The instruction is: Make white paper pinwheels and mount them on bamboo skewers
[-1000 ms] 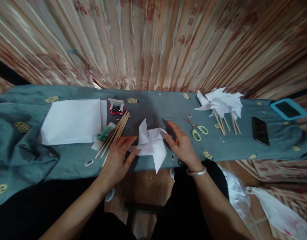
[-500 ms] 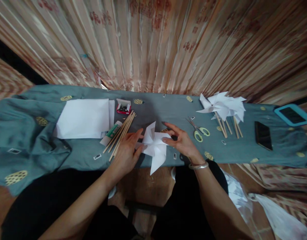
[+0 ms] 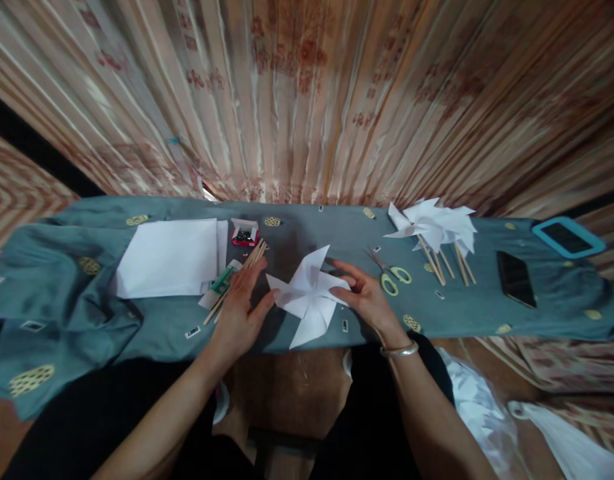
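Observation:
A white paper pinwheel (image 3: 311, 293) without a stick is at the table's front middle, its blades folded towards the centre. My right hand (image 3: 369, 303), with a bangle at the wrist, has its thumb over the right blade and holds that blade's edge. My left hand (image 3: 239, 313) is open, fingers stretched and thumb apart, close to the left blade tip; whether the thumb touches it I cannot tell. Under and behind my left hand lie several wooden sticks (image 3: 255, 253) and a green-and-white glue tube (image 3: 221, 283), partly hidden.
White paper sheets (image 3: 169, 257) lie left of a small red box (image 3: 245, 233) of dark metal pieces. To the right are green-handled scissors (image 3: 391, 273), several finished pinwheels (image 3: 434, 223) on sticks, a black phone (image 3: 517, 279) and a blue-framed tablet (image 3: 569, 237). A curtain (image 3: 307, 100) hangs behind.
The pinwheel has turned clockwise. My left hand has drawn away from it to the left, over the sticks, while my right hand stays at its right blade. The view has tilted up slightly.

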A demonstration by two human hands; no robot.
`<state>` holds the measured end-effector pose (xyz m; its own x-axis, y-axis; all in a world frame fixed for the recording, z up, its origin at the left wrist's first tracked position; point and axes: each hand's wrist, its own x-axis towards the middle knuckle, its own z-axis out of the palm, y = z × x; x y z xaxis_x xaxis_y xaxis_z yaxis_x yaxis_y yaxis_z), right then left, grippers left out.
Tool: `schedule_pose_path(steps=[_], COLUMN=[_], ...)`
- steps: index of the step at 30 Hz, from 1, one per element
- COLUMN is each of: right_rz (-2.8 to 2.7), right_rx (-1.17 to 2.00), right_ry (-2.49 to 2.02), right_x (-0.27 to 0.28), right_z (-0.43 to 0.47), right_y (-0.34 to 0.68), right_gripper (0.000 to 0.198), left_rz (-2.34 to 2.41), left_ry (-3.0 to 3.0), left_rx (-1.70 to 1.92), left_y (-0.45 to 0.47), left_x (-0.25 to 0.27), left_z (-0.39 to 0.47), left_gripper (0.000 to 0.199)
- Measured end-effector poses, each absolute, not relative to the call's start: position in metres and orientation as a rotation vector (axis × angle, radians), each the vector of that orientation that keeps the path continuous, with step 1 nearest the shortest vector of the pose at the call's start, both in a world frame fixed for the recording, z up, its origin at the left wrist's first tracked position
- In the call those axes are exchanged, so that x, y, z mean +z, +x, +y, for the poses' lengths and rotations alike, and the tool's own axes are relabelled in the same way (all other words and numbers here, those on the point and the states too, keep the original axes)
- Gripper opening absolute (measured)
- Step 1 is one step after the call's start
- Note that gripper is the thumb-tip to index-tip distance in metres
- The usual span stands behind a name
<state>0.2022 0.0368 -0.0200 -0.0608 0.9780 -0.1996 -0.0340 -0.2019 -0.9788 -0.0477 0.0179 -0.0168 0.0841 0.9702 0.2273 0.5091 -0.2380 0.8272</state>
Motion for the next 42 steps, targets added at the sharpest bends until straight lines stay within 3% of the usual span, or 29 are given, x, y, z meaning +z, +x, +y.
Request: schedule_pose_path(steps=[4, 7, 21, 27, 33, 42], right_rz=[-0.846, -0.768, -0.691, -0.724, -0.837, -1.064], right_rx=[1.422, 1.437, 1.601, 1.647, 1.616, 1.401], right_ry=[-1.237, -1.178, -1.032, -0.974, -0.981, -1.143], right_x=[-0.014, -0.01, 0.0, -0.009, -0.013, -0.016], right_z=[0.042, 0.041, 0.033, 0.028, 0.024, 0.017], right_y=[0.204, 0.202, 0.192, 0.179, 0.169, 0.163], right_gripper=[0.062, 0.057, 0.052, 0.054, 0.055, 0.053], left_rz=[1.333, 1.215, 0.924, 1.047, 1.273, 1.225], left_ry=[1.234, 0.938, 0.842, 0.852, 0.822, 0.747], left_rx=[1.269, 1.167, 0.877, 1.017, 1.155, 1.218], left_y=[-0.044, -0.036, -0.018, -0.014, -0.01, -0.006], left_x=[-0.014, -0.019, 0.003, -0.001, -0.001, -0.001], left_z=[0.016, 0.016, 0.019, 0.018, 0.018, 0.015], left_gripper=[0.072, 0.081, 0.027, 0.04, 0.037, 0.045])
